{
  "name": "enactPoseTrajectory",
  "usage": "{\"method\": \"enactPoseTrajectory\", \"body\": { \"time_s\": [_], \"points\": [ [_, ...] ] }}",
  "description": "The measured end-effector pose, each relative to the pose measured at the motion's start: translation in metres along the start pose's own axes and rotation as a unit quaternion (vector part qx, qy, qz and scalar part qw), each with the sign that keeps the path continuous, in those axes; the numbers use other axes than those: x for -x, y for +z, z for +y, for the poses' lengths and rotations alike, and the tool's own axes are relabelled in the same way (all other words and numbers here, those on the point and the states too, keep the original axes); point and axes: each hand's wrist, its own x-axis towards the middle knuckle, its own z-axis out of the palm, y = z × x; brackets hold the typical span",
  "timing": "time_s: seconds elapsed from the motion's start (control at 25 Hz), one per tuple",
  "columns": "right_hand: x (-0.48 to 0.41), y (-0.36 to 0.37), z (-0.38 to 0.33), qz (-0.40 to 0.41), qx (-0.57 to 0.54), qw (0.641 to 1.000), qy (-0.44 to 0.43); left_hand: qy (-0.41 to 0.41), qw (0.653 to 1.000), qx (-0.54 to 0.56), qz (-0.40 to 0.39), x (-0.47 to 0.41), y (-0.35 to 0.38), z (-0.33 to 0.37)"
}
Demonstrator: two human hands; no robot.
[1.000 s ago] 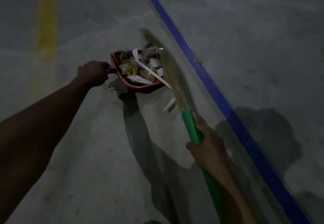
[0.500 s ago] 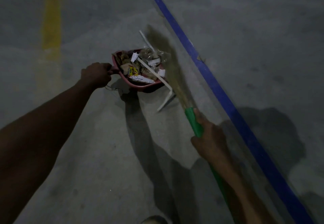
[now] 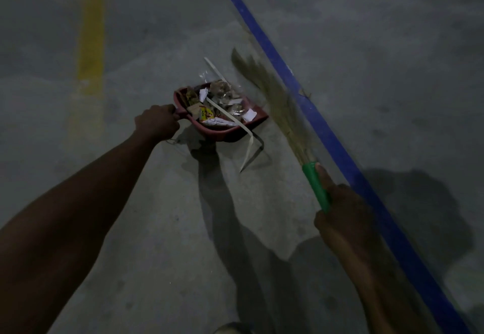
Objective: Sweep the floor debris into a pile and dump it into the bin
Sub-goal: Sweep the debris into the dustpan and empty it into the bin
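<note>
Debris (image 3: pixel 221 106) heaped in red dustpan (image 3: pixel 230 129): paper scraps, wrappers, clear plastic. One long white strip (image 3: pixel 248 150) hangs over the pan's front lip, its bent tip on the concrete floor (image 3: pixel 157 229). Left hand (image 3: pixel 157 121) curled tight round the pan handle. Broom (image 3: pixel 277 103) bristles blurred, just right of the pan, leaning up-left. Right hand (image 3: pixel 340 218) wraps the green broom handle, thumb laid along it. Blue line (image 3: pixel 327 134) just beyond the broom; yellow line (image 3: pixel 91 32) well left.
</note>
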Motion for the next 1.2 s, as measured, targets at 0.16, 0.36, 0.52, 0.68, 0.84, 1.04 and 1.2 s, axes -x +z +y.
{"method": "enactPoseTrajectory", "body": {
  "time_s": [0.16, 0.36, 0.52, 0.68, 0.84, 1.04, 1.2],
  "points": [
    [0.028, -0.010, 0.028, -0.030, -0.014, 0.999, -0.014, -0.013, 1.000, 0.000, 0.013, 0.010, 0.001, 0.008],
    [0.032, -0.018, 0.048, -0.017, -0.032, 0.996, -0.080, -0.006, 1.000, 0.005, 0.024, 0.023, 0.001, 0.015],
    [0.029, -0.016, 0.039, 0.016, -0.130, 0.989, -0.075, 0.004, 1.000, -0.006, 0.031, 0.030, -0.001, 0.015],
    [0.038, -0.008, 0.043, -0.006, -0.205, 0.976, -0.065, 0.012, 1.000, 0.011, 0.026, 0.033, -0.003, 0.007],
    [0.038, -0.008, 0.052, 0.001, -0.166, 0.984, -0.061, 0.011, 0.998, 0.057, 0.012, 0.039, 0.002, -0.003],
    [0.042, -0.011, 0.059, -0.003, -0.132, 0.991, -0.007, -0.007, 0.996, 0.089, 0.023, 0.053, 0.012, -0.005],
    [0.039, -0.005, 0.054, -0.015, -0.101, 0.995, 0.005, -0.016, 0.996, 0.080, 0.025, 0.054, 0.012, -0.002]
  ]
}}
